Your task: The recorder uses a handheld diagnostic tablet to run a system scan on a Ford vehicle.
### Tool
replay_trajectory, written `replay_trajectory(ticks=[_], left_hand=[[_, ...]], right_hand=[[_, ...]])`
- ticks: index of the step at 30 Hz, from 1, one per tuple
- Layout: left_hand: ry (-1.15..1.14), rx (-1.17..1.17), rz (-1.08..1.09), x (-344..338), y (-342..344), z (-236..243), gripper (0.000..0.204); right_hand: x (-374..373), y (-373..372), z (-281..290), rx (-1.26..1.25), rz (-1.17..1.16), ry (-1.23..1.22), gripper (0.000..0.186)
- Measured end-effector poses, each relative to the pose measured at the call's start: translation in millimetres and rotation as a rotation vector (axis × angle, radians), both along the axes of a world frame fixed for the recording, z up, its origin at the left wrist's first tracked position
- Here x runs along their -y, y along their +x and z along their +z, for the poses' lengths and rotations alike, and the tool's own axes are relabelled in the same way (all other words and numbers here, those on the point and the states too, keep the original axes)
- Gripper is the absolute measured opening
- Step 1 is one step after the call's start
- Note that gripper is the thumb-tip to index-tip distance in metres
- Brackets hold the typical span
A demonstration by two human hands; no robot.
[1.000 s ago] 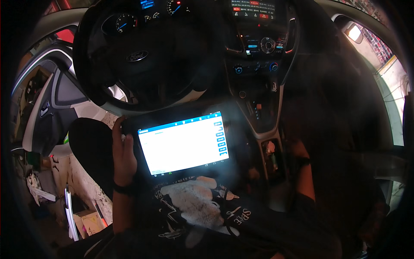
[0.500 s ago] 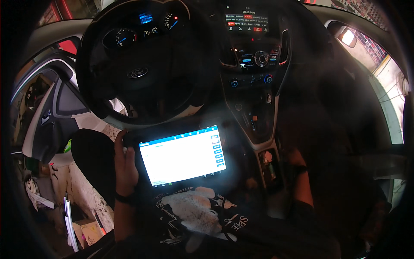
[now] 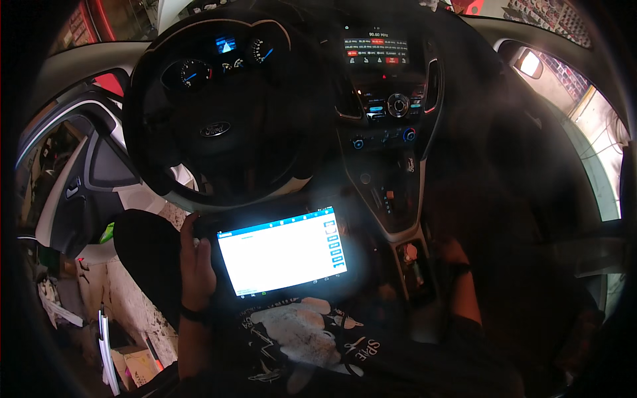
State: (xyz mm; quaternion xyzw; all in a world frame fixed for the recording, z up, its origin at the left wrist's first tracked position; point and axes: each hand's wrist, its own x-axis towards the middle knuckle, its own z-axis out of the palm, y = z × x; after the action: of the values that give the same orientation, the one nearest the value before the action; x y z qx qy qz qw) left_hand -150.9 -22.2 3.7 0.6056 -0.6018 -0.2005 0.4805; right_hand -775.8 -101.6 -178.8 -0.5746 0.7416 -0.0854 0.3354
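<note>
A dark-framed tablet with a bright, mostly white screen lies tilted above my lap. A blue bar tops the screen and a column of small buttons runs down its right side. My left hand grips the tablet's left edge, thumb along the front; its other fingers are mostly hidden behind. Off to the right, beside the centre console, my right hand is low in shadow, away from the tablet. Its fingers are too dark to make out. Each wrist wears a dark band.
Ahead is the steering wheel, with lit gauges behind it. The centre console carries a lit screen, a gear lever and a cup tray with small items. At left, the car door stands open.
The view has shifted, so the dashboard and tablet sit slightly lower. A red light on the right gauge no longer shows, and the small dash display looks different. Both hands keep their places.
</note>
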Motion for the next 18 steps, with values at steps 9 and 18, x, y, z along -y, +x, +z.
replay_trajectory(ticks=[9,18], left_hand=[[-0.034,0.036,-0.007,1.3,-0.7,1.5,0.062],[0.025,-0.036,-0.021,-1.7,-1.6,4.6,0.063]], right_hand=[[-0.5,-24.9,-30.9,-0.046,0.054,-0.033,0.043],[-4.0,-10.9,-10.2,0.050,-0.008,-0.061,0.042]])
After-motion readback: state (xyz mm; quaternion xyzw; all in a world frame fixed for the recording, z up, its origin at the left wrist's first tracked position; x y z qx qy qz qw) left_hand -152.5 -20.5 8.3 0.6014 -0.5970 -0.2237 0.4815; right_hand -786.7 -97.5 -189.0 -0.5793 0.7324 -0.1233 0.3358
